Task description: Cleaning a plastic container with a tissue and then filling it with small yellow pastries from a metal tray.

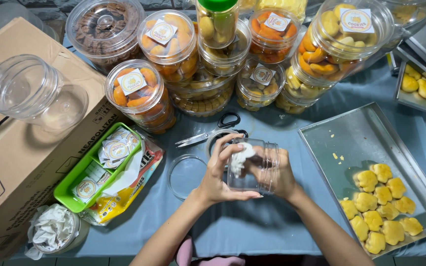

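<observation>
Head view: at frame centre the left hand [218, 172] presses a white tissue [240, 157] into a clear jar [255, 165], lying sideways, gripped by the right hand [284, 175].

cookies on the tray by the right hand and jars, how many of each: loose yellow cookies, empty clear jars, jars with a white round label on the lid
Loose yellow cookies on the near metal tray: 13
Empty clear jars, one held in the hands, one on the cardboard box: 2
Filled jars with a labelled lid: 5
Total: 20
</observation>
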